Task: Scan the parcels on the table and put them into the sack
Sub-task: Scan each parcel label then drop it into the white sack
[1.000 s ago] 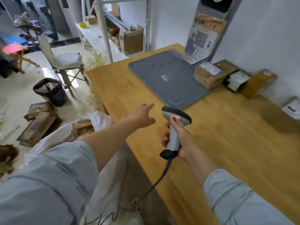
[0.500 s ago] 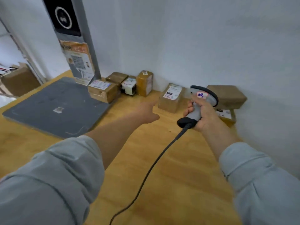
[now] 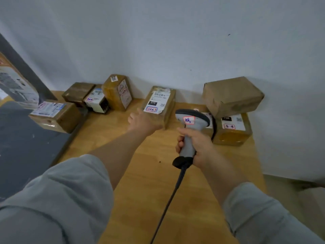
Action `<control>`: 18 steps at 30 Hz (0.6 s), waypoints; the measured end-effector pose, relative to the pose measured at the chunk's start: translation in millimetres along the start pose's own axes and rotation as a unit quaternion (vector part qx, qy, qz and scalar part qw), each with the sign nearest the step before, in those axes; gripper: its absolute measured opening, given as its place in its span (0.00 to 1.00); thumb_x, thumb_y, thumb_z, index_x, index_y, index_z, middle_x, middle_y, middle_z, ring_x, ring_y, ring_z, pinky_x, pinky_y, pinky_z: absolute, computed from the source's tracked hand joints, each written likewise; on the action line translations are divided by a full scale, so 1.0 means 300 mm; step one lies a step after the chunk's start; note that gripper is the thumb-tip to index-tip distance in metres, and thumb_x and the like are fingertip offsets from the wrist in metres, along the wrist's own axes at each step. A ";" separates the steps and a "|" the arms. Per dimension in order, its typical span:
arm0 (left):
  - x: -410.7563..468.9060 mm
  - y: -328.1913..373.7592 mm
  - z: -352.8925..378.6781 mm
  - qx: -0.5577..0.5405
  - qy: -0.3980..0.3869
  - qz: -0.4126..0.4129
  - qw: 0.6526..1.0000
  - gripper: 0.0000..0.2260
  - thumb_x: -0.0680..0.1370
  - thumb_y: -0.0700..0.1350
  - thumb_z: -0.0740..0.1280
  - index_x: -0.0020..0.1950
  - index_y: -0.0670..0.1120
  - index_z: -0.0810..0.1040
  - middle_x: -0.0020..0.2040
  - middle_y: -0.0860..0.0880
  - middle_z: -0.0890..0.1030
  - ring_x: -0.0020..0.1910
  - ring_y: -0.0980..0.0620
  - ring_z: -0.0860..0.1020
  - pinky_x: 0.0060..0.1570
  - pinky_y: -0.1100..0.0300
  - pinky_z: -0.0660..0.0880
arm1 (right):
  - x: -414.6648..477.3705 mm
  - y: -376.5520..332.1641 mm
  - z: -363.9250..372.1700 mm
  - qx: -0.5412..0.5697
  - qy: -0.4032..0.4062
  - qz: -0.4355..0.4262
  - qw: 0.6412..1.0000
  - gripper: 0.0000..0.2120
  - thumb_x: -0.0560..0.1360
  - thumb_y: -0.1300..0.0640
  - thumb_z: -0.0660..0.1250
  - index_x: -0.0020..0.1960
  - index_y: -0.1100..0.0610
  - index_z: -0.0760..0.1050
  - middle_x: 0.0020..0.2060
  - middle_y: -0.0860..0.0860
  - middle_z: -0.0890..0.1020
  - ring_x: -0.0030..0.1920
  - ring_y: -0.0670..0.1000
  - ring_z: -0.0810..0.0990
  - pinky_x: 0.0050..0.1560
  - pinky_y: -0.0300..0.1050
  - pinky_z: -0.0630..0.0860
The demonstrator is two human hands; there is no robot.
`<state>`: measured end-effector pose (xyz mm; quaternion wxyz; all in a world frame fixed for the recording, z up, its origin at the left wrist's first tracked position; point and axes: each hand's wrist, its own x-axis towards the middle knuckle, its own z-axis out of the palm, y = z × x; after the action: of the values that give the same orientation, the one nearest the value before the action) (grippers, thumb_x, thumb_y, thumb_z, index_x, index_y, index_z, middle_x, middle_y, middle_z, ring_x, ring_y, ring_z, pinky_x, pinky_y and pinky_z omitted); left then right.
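The barcode scanner (image 3: pixel 194 125) is showing a grey body, black head and base, and a red-edged white sticker (image 3: pixel 189 120) with blue scrawl. The brown cardboard parcel (image 3: pixel 167 110) is carrying a white label (image 3: pixel 157 101) with a black patch. The table (image 3: pixel 140 191) is showing honey-yellow wood grain.

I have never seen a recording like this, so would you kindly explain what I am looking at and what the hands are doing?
There is no machine here. A person wears one camera on the head, and it looks forward and down at the work. The right hand grips a corded scanner. The left hand reaches to a labelled parcel; whether it grips it is unclear. Other parcels stand on the wooden table along the wall, with one stacked on top at the right. A grey mat lies at the left.
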<state>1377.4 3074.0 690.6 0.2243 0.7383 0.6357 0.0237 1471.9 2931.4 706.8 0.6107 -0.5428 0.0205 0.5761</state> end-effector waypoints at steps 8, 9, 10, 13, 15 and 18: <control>0.266 0.071 0.112 0.026 0.010 -0.004 1.000 0.58 0.63 0.69 0.73 0.78 0.43 0.44 0.77 0.38 0.53 0.76 0.38 0.51 0.72 0.37 0.53 | 0.178 0.043 0.000 -0.011 -0.015 -0.005 1.000 0.06 0.72 0.65 0.71 0.43 0.62 0.73 0.25 0.54 0.76 0.21 0.49 0.72 0.25 0.41 0.74; 0.276 0.071 0.122 0.025 0.015 0.002 1.000 0.56 0.63 0.68 0.73 0.78 0.42 0.47 0.75 0.38 0.56 0.75 0.38 0.55 0.72 0.38 0.55 | 0.185 0.049 -0.005 -0.013 -0.014 -0.006 1.000 0.06 0.72 0.65 0.71 0.43 0.62 0.73 0.26 0.54 0.76 0.21 0.49 0.72 0.25 0.41 0.74; 0.280 0.064 0.129 0.024 0.016 0.005 1.000 0.55 0.64 0.67 0.73 0.77 0.41 0.48 0.73 0.38 0.58 0.73 0.37 0.57 0.71 0.40 0.57 | 0.190 0.055 -0.011 -0.015 -0.009 -0.009 1.000 0.06 0.72 0.65 0.71 0.42 0.62 0.74 0.26 0.54 0.77 0.21 0.48 0.72 0.25 0.41 0.74; 0.213 -0.008 0.138 0.028 -0.001 0.013 1.000 0.55 0.65 0.65 0.74 0.78 0.42 0.46 0.72 0.38 0.58 0.72 0.37 0.58 0.71 0.44 0.59 | 0.178 0.074 -0.028 -0.019 0.006 -0.009 1.000 0.05 0.73 0.65 0.70 0.40 0.61 0.75 0.27 0.55 0.77 0.23 0.49 0.73 0.27 0.42 0.75; 0.119 -0.089 0.133 0.021 -0.014 0.023 0.999 0.55 0.66 0.64 0.74 0.78 0.42 0.44 0.72 0.38 0.57 0.71 0.37 0.58 0.70 0.45 0.59 | 0.153 0.096 -0.030 -0.023 0.009 -0.003 1.000 0.05 0.73 0.66 0.70 0.39 0.62 0.76 0.29 0.56 0.79 0.26 0.51 0.77 0.29 0.44 0.77; -0.081 -0.229 0.110 0.002 -0.037 0.027 0.999 0.55 0.65 0.61 0.75 0.78 0.43 0.44 0.73 0.39 0.55 0.73 0.38 0.54 0.71 0.45 0.57 | 0.101 0.166 -0.025 -0.020 0.026 -0.009 0.999 0.02 0.72 0.67 0.70 0.42 0.64 0.77 0.34 0.59 0.82 0.33 0.55 0.81 0.38 0.49 0.81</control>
<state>1319.6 3047.4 642.0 0.2459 0.7559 0.6068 0.0011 1450.2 2934.3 652.3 0.6043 -0.5698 0.0201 0.5566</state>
